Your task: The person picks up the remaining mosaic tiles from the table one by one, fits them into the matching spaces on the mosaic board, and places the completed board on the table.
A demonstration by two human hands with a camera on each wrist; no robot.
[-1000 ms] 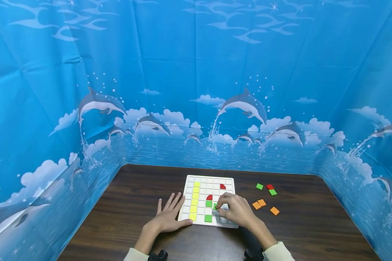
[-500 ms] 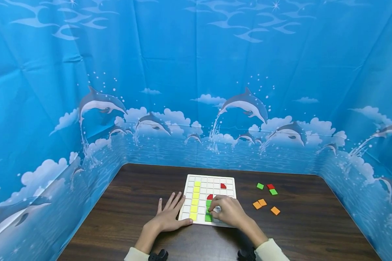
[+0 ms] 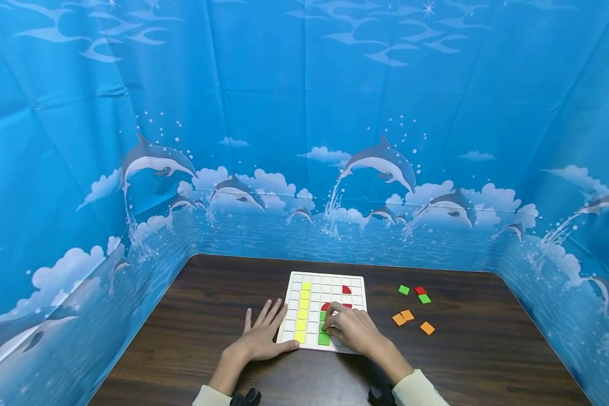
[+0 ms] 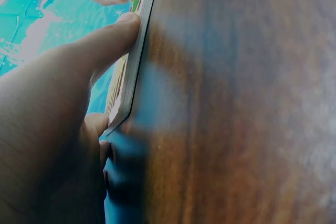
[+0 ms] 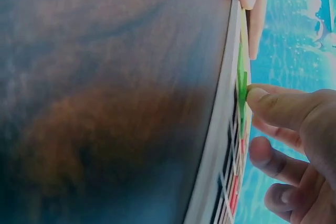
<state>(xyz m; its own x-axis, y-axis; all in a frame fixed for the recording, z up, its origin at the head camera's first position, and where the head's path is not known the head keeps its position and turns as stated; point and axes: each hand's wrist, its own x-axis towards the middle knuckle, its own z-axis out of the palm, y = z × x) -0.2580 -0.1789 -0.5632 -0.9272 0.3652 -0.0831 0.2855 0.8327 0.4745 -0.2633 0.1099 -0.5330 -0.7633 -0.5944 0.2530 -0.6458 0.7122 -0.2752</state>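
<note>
A white gridded board [image 3: 312, 283] lies on the table. It bears a column of yellow square tiles [image 3: 303, 314], red quarter-round tiles [image 3: 346, 290] and a short column of green tiles [image 3: 323, 340]. My right hand [image 3: 354, 327] is over the board, pinching a green square tile [image 5: 243, 88] between thumb and fingertip, right at the green column. In the head view the fingers partly cover this tile. My left hand [image 3: 261, 336] rests flat with fingers spread at the board's left side. Its thumb [image 4: 128, 22] lies on the board's near edge.
Right of the board lie loose tiles: green squares [image 3: 403, 290], a red tile [image 3: 419, 290] and orange squares [image 3: 427, 328]. The dark wooden table [image 3: 213, 293] ends at a blue dolphin-print curtain [image 3: 304, 141] on the far side and both flanks.
My right hand has moved left with the green tile, to the gap in the green column. Since half a second ago it has barely shifted. The left hand stays in place.
</note>
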